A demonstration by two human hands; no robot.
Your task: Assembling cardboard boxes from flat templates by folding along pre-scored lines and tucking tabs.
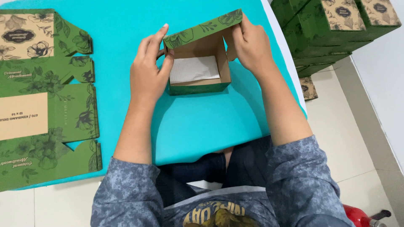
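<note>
While both hands clasp the green box [198, 63] w/ white paper inside, left hand [148, 73] grip closed at 9 o'clock wall, right hand [251, 46] at 3 o'clock, on teal bench [202, 122].

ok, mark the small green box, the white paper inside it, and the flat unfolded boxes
small green box [198, 88], head view, on its near front wall.
white paper [193, 69], head view, middle of the sheet on the box floor.
flat unfolded boxes [46, 122], head view, on the top sheet's green printed area at left.
</note>
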